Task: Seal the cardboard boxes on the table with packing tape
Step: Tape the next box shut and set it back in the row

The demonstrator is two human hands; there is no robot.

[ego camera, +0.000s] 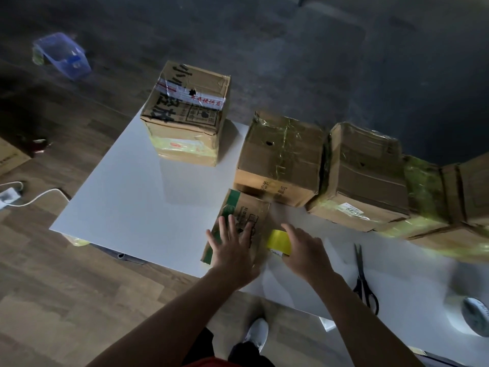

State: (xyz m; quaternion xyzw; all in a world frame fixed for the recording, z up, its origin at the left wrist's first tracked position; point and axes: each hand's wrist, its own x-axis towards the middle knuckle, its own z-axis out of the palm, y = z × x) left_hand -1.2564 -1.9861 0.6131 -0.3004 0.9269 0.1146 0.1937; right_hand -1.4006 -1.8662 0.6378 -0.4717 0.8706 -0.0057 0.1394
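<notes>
A small cardboard box (243,207) with a green stripe lies near the front edge of the white table (127,197). My left hand (234,250) presses flat on its top with fingers spread. My right hand (304,250) grips a yellow tape roll (277,241) at the box's right side. A clear strip of tape seems to run from the roll up across the box, blurred. A taller box (185,115) with white printed tape stands at the far side. Several taped boxes (280,154) sit in a row to the right.
Black scissors (363,276) lie on the table right of my right hand. Another tape roll (476,315) sits at the far right edge. A blue plastic bin (62,55) and a white cable (31,198) are on the wooden floor to the left.
</notes>
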